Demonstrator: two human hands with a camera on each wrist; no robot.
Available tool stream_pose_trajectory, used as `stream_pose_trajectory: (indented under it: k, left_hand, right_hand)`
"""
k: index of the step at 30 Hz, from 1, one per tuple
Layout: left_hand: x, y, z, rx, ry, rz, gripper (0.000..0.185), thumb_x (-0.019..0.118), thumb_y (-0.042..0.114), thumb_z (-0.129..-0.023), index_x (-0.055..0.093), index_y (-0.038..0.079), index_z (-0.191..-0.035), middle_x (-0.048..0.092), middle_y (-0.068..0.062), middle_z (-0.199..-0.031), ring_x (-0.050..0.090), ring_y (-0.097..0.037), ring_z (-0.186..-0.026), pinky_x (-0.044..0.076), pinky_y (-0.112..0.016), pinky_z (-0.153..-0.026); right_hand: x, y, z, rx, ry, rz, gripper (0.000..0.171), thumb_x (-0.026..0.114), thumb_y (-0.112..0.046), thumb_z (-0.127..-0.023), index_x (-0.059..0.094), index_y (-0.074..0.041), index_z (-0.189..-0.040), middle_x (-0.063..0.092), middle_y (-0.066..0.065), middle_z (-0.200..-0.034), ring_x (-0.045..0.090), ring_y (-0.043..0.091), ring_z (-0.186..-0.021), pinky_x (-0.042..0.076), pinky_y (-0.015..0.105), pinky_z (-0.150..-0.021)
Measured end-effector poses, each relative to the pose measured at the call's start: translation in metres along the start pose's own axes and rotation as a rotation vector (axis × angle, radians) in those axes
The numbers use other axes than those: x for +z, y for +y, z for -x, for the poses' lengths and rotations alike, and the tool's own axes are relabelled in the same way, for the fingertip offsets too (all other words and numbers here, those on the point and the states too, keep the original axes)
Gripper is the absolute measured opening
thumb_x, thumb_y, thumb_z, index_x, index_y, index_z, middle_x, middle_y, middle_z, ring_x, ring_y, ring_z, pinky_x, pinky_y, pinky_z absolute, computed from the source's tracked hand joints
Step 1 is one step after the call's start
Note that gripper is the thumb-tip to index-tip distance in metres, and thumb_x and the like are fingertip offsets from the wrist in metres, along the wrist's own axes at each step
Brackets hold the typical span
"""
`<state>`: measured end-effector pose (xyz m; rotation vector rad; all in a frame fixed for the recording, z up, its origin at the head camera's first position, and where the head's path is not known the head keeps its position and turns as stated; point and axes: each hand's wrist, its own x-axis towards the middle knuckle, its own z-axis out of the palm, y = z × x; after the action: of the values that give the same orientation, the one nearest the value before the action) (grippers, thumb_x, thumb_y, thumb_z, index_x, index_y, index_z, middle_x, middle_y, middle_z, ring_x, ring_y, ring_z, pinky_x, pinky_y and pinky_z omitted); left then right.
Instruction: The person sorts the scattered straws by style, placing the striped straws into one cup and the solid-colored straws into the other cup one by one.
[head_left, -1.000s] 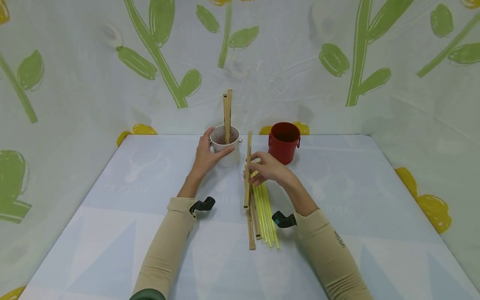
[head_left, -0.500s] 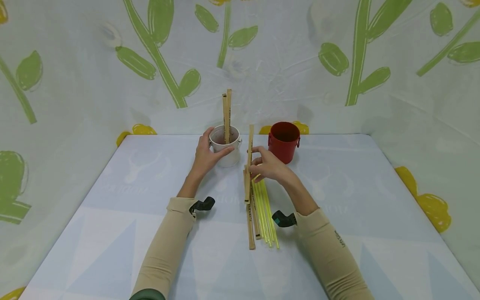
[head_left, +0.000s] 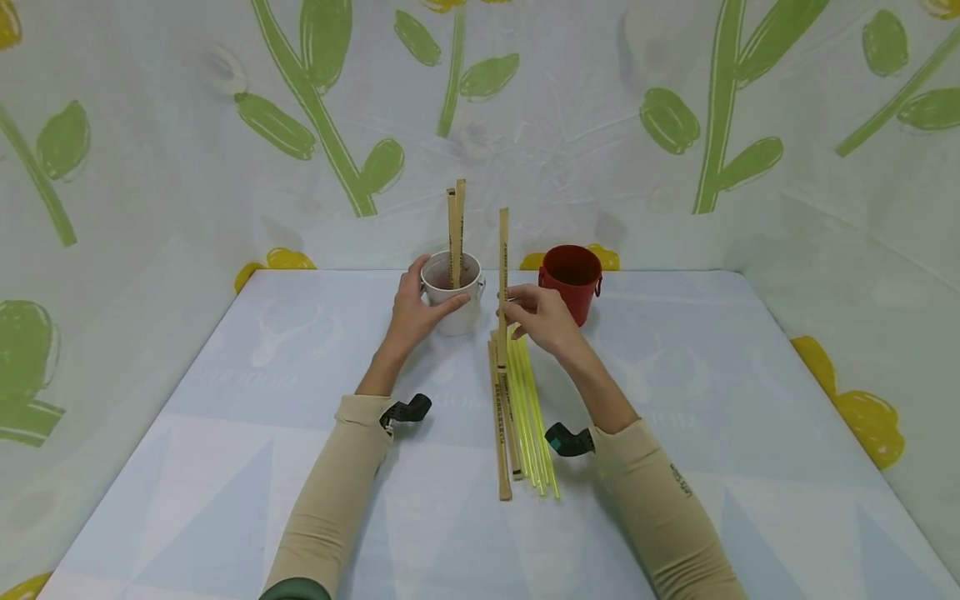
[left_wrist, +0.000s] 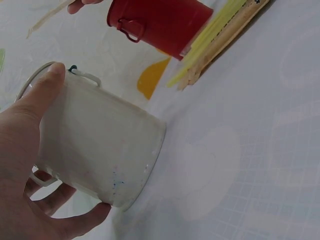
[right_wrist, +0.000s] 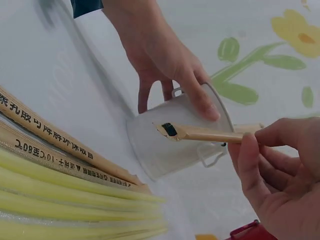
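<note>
Two wooden sticks (head_left: 455, 229) stand in white cup (head_left: 451, 292).

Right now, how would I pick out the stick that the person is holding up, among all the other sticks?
Start at the white cup at the back of the pale table, gripped by the left hand. Just to its right, the right hand pinches one paper-wrapped stick upright. Unlike the two sticks in the cup and the flat pile beside the yellow straws, it stands in the air, outside any cup.
</note>
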<state>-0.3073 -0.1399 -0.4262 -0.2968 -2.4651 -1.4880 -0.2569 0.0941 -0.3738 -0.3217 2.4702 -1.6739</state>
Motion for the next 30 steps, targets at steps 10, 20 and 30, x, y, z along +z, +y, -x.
stream_pose_trajectory:
  k: [10, 20, 30]
  left_hand:
    - [0.001, -0.002, -0.001, 0.015, 0.007, -0.001, 0.097, 0.082, 0.047, -0.075, 0.032, 0.015, -0.151, 0.042, -0.015, -0.142, 0.043, -0.032, -0.135, 0.039, -0.053, -0.11]
    - [-0.001, -0.002, -0.001, 0.013, 0.007, 0.001, 0.097, 0.082, 0.049, -0.075, 0.031, 0.015, -0.151, 0.041, -0.016, -0.143, 0.043, -0.032, -0.136, 0.039, -0.053, -0.11]
    - [-0.002, -0.002, 0.0, 0.004, 0.001, -0.012, 0.096, 0.081, 0.048, -0.076, 0.029, 0.021, -0.152, 0.041, -0.016, -0.141, 0.044, -0.032, -0.135, 0.04, -0.05, -0.111]
  right_hand:
    - [-0.003, -0.004, 0.005, 0.011, -0.025, -0.097, 0.036, 0.048, -0.026, -0.104, 0.04, -0.013, -0.138, 0.068, 0.021, -0.107, 0.074, 0.026, -0.073, 0.06, 0.032, -0.063]
    - [0.001, -0.005, 0.002, 0.007, -0.024, -0.055, 0.049, 0.055, -0.017, -0.098, 0.035, -0.016, -0.142, 0.068, 0.018, -0.11, 0.074, 0.032, -0.08, 0.06, 0.033, -0.066]
    - [0.004, -0.004, -0.005, -0.076, 0.046, -0.029, 0.043, 0.06, -0.017, -0.097, 0.045, -0.009, -0.137, 0.068, 0.019, -0.113, 0.072, 0.039, -0.086, 0.06, 0.032, -0.061]
